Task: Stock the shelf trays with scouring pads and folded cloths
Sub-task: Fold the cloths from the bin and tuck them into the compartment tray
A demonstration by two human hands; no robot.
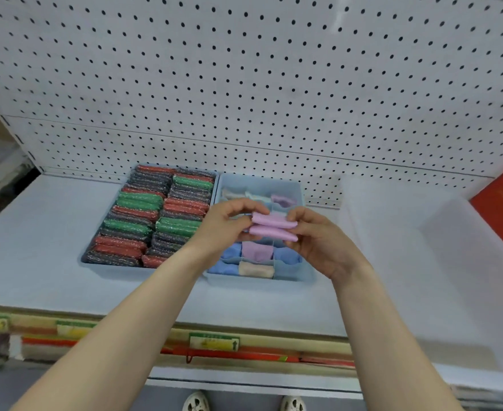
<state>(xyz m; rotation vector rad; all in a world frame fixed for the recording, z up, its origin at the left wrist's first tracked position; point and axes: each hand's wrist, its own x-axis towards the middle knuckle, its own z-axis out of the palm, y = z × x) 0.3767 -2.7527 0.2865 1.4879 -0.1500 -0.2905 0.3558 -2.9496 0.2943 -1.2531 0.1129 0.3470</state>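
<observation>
Both hands (274,229) (forearms outstretched) grip a folded purple cloth (274,228).

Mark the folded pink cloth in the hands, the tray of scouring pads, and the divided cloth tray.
Folded pink cloth (274,226): head view, its middle.
Blue tray of scouring pads (152,216): head view, centre pads.
Blue divided cloth tray (307,275): head view, near-right rim.

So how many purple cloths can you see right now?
3. One folded purple cloth is held between the left hand and right hand; one sits in the divided blue tray's front-middle compartment; one at back right. Hands may hide others.
</observation>
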